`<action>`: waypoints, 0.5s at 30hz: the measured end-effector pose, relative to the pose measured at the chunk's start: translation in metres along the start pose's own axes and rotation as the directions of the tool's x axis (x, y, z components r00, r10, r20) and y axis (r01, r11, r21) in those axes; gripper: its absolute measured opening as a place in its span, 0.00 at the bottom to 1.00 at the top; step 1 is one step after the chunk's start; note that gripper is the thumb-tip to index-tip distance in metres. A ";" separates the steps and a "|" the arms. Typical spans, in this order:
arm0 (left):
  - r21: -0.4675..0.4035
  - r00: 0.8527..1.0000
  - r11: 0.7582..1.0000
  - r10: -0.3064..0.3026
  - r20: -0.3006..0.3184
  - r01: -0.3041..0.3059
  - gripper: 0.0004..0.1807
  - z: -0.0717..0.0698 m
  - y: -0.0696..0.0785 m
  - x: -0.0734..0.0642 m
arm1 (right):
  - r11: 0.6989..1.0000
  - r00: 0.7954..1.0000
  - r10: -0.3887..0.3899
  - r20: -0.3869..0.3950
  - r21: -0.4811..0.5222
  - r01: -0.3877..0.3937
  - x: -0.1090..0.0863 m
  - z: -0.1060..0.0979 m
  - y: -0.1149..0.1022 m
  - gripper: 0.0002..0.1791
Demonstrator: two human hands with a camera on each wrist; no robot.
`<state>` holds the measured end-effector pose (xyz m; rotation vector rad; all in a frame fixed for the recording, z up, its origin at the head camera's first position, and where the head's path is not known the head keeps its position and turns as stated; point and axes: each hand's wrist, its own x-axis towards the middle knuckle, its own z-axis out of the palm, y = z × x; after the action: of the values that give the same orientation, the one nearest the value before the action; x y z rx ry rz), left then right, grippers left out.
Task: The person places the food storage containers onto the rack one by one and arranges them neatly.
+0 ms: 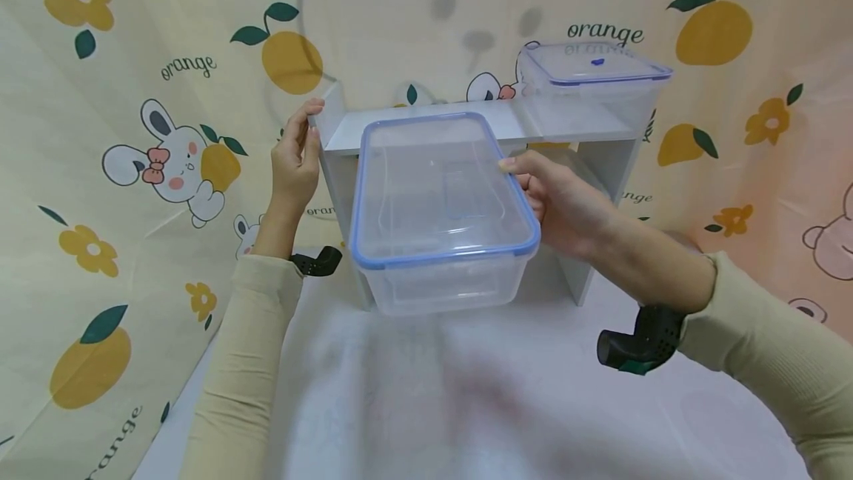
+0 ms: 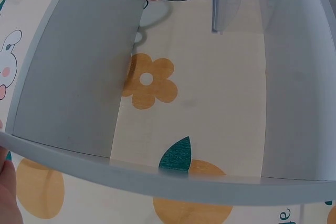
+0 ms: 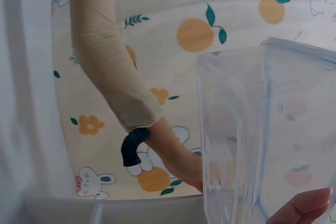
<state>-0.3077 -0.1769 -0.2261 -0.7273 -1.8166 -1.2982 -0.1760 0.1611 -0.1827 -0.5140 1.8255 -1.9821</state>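
My right hand (image 1: 563, 202) grips a clear plastic food box (image 1: 446, 284) with a blue-rimmed lid (image 1: 433, 191) by its right side, thumb on the lid's edge. The box is held in front of a white shelf unit (image 1: 426, 124), its lid tilted toward me. At the shelf's upper left corner, my left hand (image 1: 296, 150) holds the side board. In the left wrist view only a sliver of that hand (image 2: 8, 192) shows, beside the board's edge (image 2: 157, 179). The right wrist view shows the box's clear wall (image 3: 226, 119) with my right thumb (image 3: 302, 208) near it.
A second clear lidded box (image 1: 593, 87) stands on the right of the shelf top. Behind hangs a cream cloth (image 1: 400, 35) printed with oranges and rabbits. The white table surface (image 1: 426, 398) spreads in front of the shelf. Each wrist wears a black camera (image 1: 643, 339).
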 end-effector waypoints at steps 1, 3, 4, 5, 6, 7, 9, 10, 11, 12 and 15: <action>0.001 1.000 1.000 0.003 0.001 -0.003 0.18 0.000 0.000 0.000 | 1.000 1.000 -0.002 -0.001 0.005 0.002 0.000 0.000 -0.001 0.14; 0.000 1.000 1.000 0.006 0.004 -0.006 0.18 0.000 0.000 0.000 | 1.000 1.000 -0.008 -0.006 0.014 0.008 0.000 0.001 -0.004 0.14; 0.003 1.000 1.000 0.009 0.006 -0.009 0.18 0.000 0.000 0.000 | 1.000 1.000 -0.009 -0.007 0.018 0.010 0.000 0.001 -0.006 0.14; 0.005 1.000 1.000 0.010 0.007 -0.010 0.18 0.000 0.000 0.000 | 1.000 1.000 -0.010 -0.013 0.019 0.011 0.000 0.001 -0.008 0.14; 0.007 1.000 1.000 0.011 0.008 -0.011 0.18 -0.001 0.000 0.000 | 1.000 1.000 -0.012 -0.020 0.024 0.013 0.000 0.001 -0.009 0.14; 0.011 1.000 1.000 0.011 0.008 -0.011 0.18 -0.001 0.001 0.000 | 0.999 1.000 -0.013 -0.028 0.030 0.014 0.000 0.001 -0.011 0.14; 0.014 1.000 1.000 0.011 0.007 -0.011 0.18 0.000 0.001 -0.001 | 0.999 0.999 -0.015 -0.048 0.035 0.017 0.000 0.002 -0.014 0.14; 0.015 1.000 1.000 0.011 0.007 -0.011 0.18 0.000 0.002 -0.001 | 0.999 0.998 -0.013 -0.055 0.036 0.015 0.000 0.002 -0.015 0.14; 0.014 1.000 1.000 0.011 0.007 -0.011 0.18 0.000 0.002 -0.001 | 0.999 0.998 -0.014 -0.063 0.037 0.016 0.000 0.002 -0.016 0.14; 0.015 1.000 1.000 0.010 0.006 -0.011 0.18 0.000 0.003 -0.001 | 0.999 0.998 -0.014 -0.067 0.039 0.017 0.001 0.003 -0.017 0.14; 0.015 1.000 1.000 0.009 0.005 -0.009 0.18 0.000 0.003 -0.001 | 0.999 0.998 -0.008 -0.069 0.044 0.012 0.001 0.003 -0.021 0.15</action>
<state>-0.3050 -0.1760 -0.2253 -0.7301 -1.8227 -1.2771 -0.1763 0.1592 -0.1617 -0.4474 1.8175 -2.0663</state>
